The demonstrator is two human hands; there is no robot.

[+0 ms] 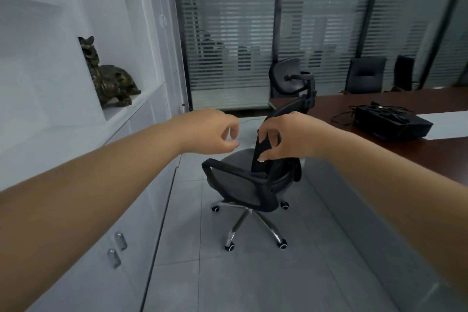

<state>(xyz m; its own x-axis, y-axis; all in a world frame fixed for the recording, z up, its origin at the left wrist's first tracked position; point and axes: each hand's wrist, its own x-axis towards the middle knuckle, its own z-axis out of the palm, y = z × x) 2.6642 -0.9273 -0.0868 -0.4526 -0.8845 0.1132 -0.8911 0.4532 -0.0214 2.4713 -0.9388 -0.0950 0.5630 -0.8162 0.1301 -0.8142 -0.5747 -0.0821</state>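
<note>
Both my bare arms stretch forward at chest height. My left hand (212, 132) hovers with fingers and thumb loosely curled and holds nothing. My right hand (286, 137) is in the same loose curl and also holds nothing. Behind and below the hands stands a black mesh office chair (240, 182) on a chrome five-star base with castors, well beyond my reach. Its backrest is turned edge-on to me, and my right hand hides part of it.
White cabinets (83, 223) with a shelf holding a dark bronze animal figure (111, 81) line the left. A dark wood table (430, 149) on the right carries a black device with cables (390, 121). More chairs (288, 78) stand before a frosted glass wall. Grey tile floor (228, 273) lies ahead.
</note>
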